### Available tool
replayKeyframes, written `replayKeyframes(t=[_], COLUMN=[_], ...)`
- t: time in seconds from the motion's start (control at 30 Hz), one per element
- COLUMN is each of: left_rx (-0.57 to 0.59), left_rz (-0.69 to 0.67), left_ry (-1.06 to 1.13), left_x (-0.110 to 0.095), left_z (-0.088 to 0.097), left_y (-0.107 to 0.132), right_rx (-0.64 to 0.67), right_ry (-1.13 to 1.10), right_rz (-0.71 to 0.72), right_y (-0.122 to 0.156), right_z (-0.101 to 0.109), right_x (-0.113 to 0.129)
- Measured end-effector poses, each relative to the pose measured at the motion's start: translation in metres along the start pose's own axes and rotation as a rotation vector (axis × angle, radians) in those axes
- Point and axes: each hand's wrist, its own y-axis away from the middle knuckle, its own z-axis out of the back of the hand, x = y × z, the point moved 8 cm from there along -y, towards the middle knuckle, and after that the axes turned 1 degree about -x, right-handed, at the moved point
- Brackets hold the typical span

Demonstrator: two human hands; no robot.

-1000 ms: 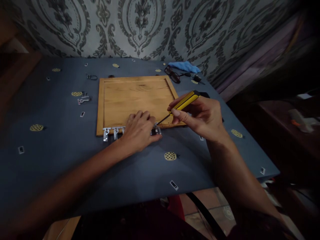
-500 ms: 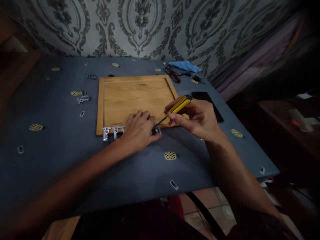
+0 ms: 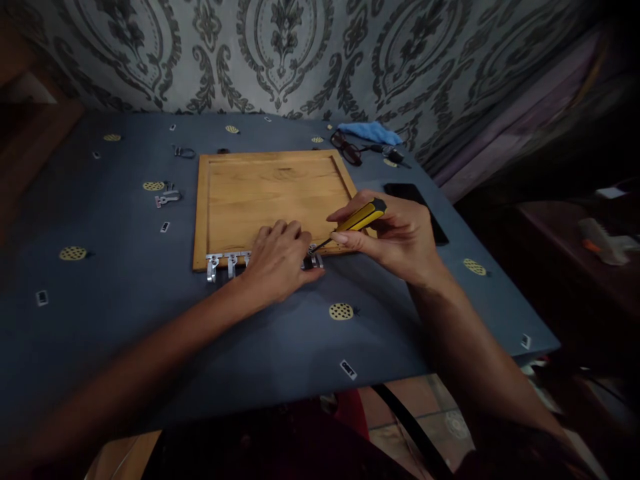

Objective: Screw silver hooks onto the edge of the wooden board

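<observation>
A framed wooden board lies on the table. Silver metal hooks line its near edge, curving down over it. My left hand is bent over that edge, its thumb and forefinger closed about another metal hook, partly hidden by the hand. Between the thumb and fingers of my right hand is a yellow-and-black screwdriver, tilted. Its thin shaft points down-left, the tip at the hook beside my left forefinger. Whether a screw sits under the tip is too small to tell.
Left of the board lie loose silver hooks and another metal piece. A black phone is just beyond my right hand. Glasses, keys and a blue cloth lie at the back right, near the patterned wall.
My right hand has shifted slightly and the screwdriver's handle has turned and dipped a little. My left hand and the board stay in place.
</observation>
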Motion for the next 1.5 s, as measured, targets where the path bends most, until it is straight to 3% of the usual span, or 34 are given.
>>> replayKeyframes(t=[0.13,0.3,0.77,0.87,1.0,1.07,1.23,1.5], left_rx=[0.008,0.0,0.033,0.021,0.006,0.01,0.009,0.024], left_rz=[0.001,-0.003,0.011,0.005,-0.006,-0.008,-0.004,-0.001], left_ry=[-0.013,-0.014,-0.01,-0.015,-0.01,-0.006,-0.009,-0.022], left_x=[0.0,0.0,0.0,0.0,0.0,0.0,0.0,-0.001], left_z=[0.0,0.0,0.0,0.0,0.0,-0.001,-0.001,0.0], left_y=[0.0,0.0,0.0,0.0,0.0,0.0,0.0,0.0], right_rx=[-0.011,0.047,0.109,0.052,-0.178,-0.222,-0.144,-0.102], right_ry=[0.031,-0.085,-0.081,-0.088,-0.165,-0.18,-0.169,-0.2], right_rz=[-0.036,-0.107,-0.103,-0.12,-0.098,-0.101,-0.149,-0.081], right_y=[0.002,0.004,0.004,0.004,0.004,0.004,0.003,0.002], right_z=[0.005,0.001,0.001,0.004,0.018,0.02,0.013,0.008], right_x=[-0.002,-0.003,-0.002,-0.002,0.001,0.002,-0.002,-0.007])
